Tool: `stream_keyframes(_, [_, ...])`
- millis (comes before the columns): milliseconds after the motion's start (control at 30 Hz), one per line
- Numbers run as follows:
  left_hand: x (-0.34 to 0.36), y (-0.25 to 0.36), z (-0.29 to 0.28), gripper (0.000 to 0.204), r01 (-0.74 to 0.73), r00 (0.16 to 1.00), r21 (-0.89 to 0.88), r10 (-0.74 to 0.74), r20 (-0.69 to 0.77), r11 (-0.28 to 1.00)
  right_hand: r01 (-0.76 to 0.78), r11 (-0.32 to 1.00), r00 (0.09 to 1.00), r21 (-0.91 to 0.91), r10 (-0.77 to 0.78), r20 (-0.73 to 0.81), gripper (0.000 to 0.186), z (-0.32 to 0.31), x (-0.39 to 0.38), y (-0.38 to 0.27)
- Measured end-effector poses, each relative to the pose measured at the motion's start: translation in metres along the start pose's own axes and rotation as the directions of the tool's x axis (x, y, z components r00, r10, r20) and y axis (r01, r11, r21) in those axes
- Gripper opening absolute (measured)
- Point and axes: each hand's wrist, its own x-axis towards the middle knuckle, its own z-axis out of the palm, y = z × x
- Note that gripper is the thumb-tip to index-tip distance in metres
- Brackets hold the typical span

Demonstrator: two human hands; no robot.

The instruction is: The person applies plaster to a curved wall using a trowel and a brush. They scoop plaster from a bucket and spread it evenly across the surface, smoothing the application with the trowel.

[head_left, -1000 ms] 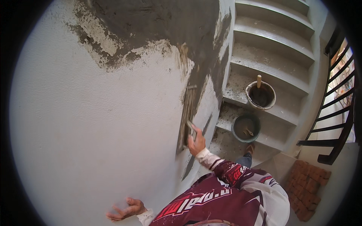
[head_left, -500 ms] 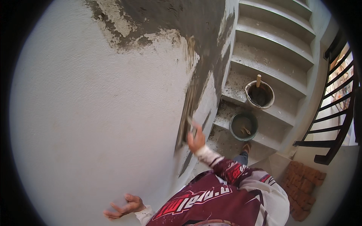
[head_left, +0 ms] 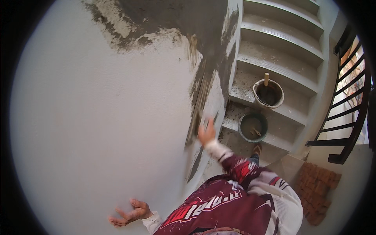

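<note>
Along the vertical edge of the white wall (head_left: 98, 129), my right hand (head_left: 207, 133) is closed round the handle of a long, narrow plastering float (head_left: 199, 105). Motion blurs the hand, and its fingers partly hide the handle. The float's long face lies along the strip of wet grey mortar (head_left: 209, 55), which widens into a large rough patch higher up. Lower down, my left hand (head_left: 133, 213) is open with fingers spread, by the wall's white surface. It holds nothing; I cannot tell whether the fingertips touch the wall.
Stairs (head_left: 280, 51) climb at the right, splashed with mortar. A pale bucket of mortar (head_left: 268, 94) with a wooden handle sticking up stands on one step. Below it sits a dark bucket (head_left: 253, 128) holding a brush (head_left: 256, 132). A black railing (head_left: 344, 113) and stacked red bricks (head_left: 315, 192) lie further right.
My right hand and the float have slid a little up along the wall edge. The left hand stays in nearly the same place. The whole view has shifted slightly.
</note>
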Motion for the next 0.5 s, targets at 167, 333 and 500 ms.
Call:
stream_keyframes(167, [-0.001,-0.002,0.006,0.055,0.000,0.999,-0.068,-0.004,-0.054,0.998,-0.073,0.990,0.995,-0.122,0.064,-0.079,0.052,0.004,0.041,0.047])
stream_keyframes(333, [-0.011,-0.001,0.017,0.055,0.043,0.997,-0.097,-0.050,-0.063,0.994,-0.252,0.962,0.961,0.104,0.261,-0.089,0.043,-0.055,0.202,-0.032])
stream_keyframes(500, [-0.008,-0.001,0.011,0.054,0.001,1.000,-0.054,-0.003,-0.028,0.999,0.067,0.987,0.993,-0.143,-0.079,-0.085,0.051,0.003,0.000,0.016])
